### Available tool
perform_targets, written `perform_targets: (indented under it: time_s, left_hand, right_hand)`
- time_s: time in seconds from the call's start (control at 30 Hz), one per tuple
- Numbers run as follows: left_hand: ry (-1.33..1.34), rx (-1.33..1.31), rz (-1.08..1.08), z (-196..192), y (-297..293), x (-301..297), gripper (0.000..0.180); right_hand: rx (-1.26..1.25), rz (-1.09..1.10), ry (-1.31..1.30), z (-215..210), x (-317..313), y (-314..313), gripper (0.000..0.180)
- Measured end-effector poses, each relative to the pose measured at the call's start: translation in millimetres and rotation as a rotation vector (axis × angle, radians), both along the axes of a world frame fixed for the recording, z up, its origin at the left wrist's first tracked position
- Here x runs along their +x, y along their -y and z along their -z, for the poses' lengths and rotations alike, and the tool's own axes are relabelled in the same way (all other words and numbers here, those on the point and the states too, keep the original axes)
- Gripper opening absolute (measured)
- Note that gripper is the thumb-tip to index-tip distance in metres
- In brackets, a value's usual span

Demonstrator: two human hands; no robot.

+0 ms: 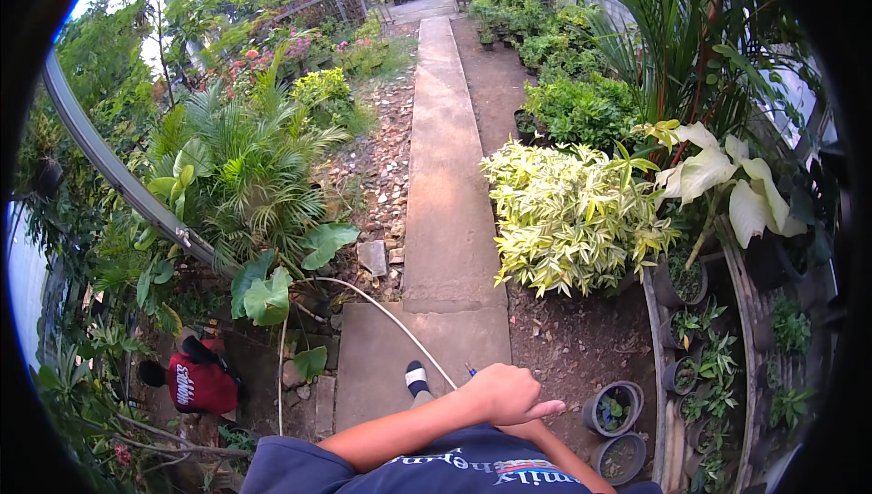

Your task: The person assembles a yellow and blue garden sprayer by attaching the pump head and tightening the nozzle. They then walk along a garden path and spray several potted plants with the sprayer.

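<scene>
Low in the middle, my left hand (504,394) is closed, its thumb pointing right and its curled fingers turned out of sight. What it grips is hidden. My right forearm (556,454) comes up from the lower right and passes behind the left hand, which covers the right hand's fingers. A pale hose (391,312) curves across the path and disappears beneath my left forearm beside the hands. Just beyond the left hand, a small dark-blue tip (470,370) pokes out, too small to identify.
A concrete path (445,167) runs straight ahead, with my foot (416,376) on its near slab. Yellow-green bushes (581,217) and grey pots (613,408) stand right; palms (259,167) and a curved metal rail (136,185) left. A person in red (202,379) is low at left.
</scene>
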State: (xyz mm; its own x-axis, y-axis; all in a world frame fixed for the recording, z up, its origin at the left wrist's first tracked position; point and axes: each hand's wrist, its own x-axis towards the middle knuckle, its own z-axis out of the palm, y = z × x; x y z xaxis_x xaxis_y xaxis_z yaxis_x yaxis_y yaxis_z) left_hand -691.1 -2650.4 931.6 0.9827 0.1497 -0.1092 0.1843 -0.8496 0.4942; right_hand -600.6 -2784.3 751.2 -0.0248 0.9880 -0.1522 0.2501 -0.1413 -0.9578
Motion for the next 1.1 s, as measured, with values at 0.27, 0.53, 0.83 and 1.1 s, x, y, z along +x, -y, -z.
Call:
perform_targets:
  time_s: [0.27,0.53,0.83,1.1]
  left_hand:
    - [-0.174,-0.279,-0.187,1.1,-22.6,-11.1,0.077]
    - [-0.022,-0.189,-0.325,-40.8,-22.7,-11.2,0.084]
    - [-0.124,-0.184,-0.188,46.2,-16.9,9.1,0.088]
    - [-0.304,-0.221,-0.194,-33.4,-32.0,14.6,0.085]
  right_hand:
    - [-0.137,-0.024,0.066,-1.1,-5.6,-3.2,0.052]
    - [-0.108,0.074,-0.126,-13.2,-9.4,-11.2,0.048]
    - [-0.381,0.064,-0.002,-25.8,2.0,-13.9,0.051]
    - [-0.284,0.047,-0.009,-22.4,3.1,-23.1,0.056]
